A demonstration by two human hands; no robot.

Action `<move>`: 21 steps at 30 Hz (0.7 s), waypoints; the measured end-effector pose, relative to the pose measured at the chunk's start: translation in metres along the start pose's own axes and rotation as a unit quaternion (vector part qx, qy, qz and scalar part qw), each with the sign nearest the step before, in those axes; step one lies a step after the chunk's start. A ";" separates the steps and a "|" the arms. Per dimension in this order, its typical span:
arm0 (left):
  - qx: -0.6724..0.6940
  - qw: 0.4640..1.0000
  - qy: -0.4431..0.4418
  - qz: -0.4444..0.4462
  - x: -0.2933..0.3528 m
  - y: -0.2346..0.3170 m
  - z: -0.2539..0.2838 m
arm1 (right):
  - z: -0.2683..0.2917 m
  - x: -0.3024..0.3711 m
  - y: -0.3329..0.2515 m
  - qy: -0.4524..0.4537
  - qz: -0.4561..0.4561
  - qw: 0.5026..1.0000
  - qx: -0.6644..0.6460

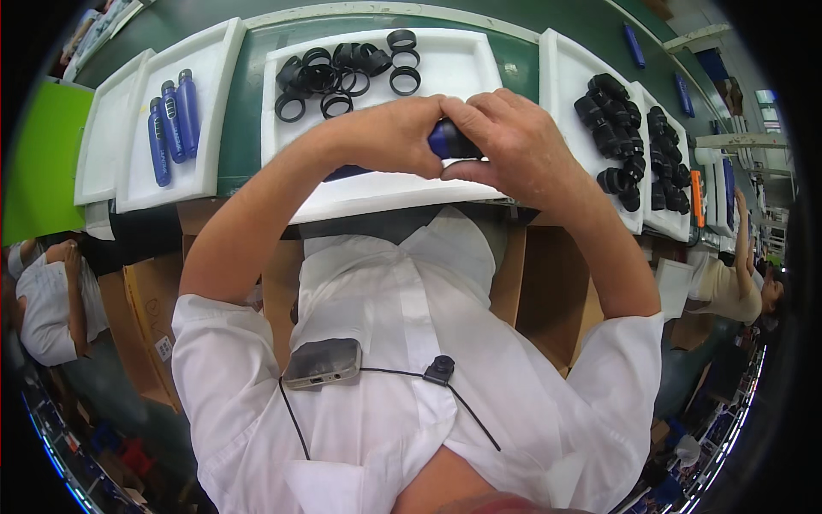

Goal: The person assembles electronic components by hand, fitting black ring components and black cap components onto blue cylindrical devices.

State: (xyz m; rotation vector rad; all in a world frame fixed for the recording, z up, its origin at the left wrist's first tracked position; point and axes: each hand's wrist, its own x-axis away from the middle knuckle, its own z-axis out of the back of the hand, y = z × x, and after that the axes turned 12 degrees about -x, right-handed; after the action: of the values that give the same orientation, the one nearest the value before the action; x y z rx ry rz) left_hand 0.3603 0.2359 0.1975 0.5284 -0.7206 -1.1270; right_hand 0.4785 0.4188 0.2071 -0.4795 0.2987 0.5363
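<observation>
Above the white foam tray (479, 60) in front of me, both hands close around a dark blue bottle with a black end (455, 142). My left hand (396, 130) is wrapped round the blue part. Fingers and thumb of my right hand (512, 144) grip the black end. Most of the bottle is hidden by the hands. Loose black rings (334, 75) lie in the tray's far left part, some standing on edge. Under my left wrist a strip of blue (347, 173) shows; I cannot tell whether it is another bottle.
Three blue bottles (175, 127) lie in a foam tray at left. Foam trays at right hold many black caps (610, 120) and similar black parts (666, 158). Cardboard boxes (548, 291) stand below the table edge. Other people (51, 300) are at both sides.
</observation>
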 end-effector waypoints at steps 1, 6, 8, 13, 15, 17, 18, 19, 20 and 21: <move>0.018 1.000 0.008 -0.016 0.001 -0.017 -0.009 | 0.000 0.000 -0.003 -0.012 0.020 1.000 0.001; 0.117 0.976 -0.165 0.079 0.015 -0.015 0.003 | 0.003 0.000 -0.007 -0.050 0.012 0.999 0.000; 0.054 0.975 -0.176 0.126 0.012 -0.009 -0.004 | -0.007 0.010 0.001 -0.047 -0.002 0.999 -0.024; -0.268 0.956 0.103 0.056 0.018 -0.004 -0.035 | -0.009 0.015 0.013 -0.064 -0.087 0.984 -0.144; -0.340 0.922 0.176 0.059 0.018 0.002 -0.043 | -0.003 0.012 0.013 -0.101 -0.243 0.921 -0.286; -0.380 0.899 0.215 0.037 0.012 -0.007 -0.051 | 0.000 0.007 0.025 -0.125 -0.287 0.893 -0.325; -0.418 0.872 0.254 0.019 0.010 -0.009 -0.053 | 0.001 0.005 0.029 -0.150 -0.327 0.859 -0.364; -0.419 0.871 0.254 0.017 0.010 -0.012 -0.053 | 0.002 0.005 0.029 -0.166 -0.347 0.848 -0.364; -0.366 0.901 0.231 0.010 0.010 -0.009 -0.045 | 0.003 0.005 0.027 -0.164 -0.345 0.850 -0.362; -0.311 0.928 0.205 0.006 0.013 -0.008 -0.037 | 0.002 0.009 0.017 -0.096 -0.201 0.951 -0.215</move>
State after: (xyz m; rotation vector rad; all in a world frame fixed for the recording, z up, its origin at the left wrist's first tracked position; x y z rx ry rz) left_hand 0.3864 0.2223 0.1700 0.1987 0.0151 -1.1139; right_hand 0.4770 0.4364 0.1987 -0.8818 -0.1109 0.2412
